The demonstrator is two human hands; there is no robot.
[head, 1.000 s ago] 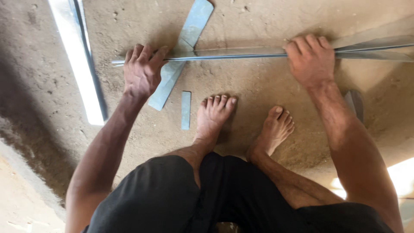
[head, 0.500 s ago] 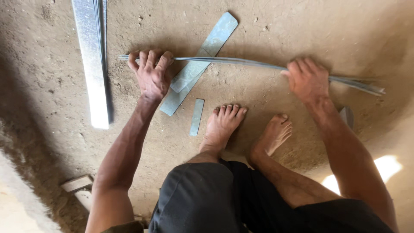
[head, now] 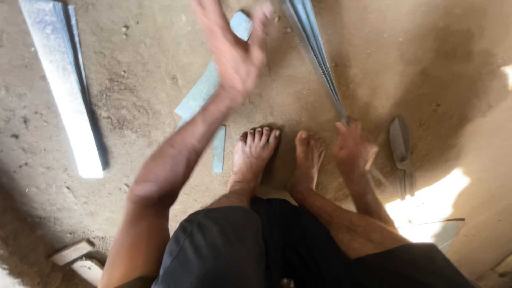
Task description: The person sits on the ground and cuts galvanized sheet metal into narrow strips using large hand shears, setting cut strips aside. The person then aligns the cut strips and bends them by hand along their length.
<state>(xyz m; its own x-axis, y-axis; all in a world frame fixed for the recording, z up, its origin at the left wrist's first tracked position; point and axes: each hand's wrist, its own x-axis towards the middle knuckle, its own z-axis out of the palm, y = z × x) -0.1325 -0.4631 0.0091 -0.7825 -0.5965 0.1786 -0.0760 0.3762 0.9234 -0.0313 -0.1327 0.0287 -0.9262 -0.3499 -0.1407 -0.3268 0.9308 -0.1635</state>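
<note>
Metal channel strip runs from the top edge down to the right hand, which grips its lower end beside the bare feet. Left hand, blurred, hangs open-fingered above a flat offcut. Tin snips lie just right.

On my feed: one pair of plain black cloth shorts; bare forearms without sleeves; left hand and right hand ungloved, no rings; two bare, dusty feet, unshod.
</note>
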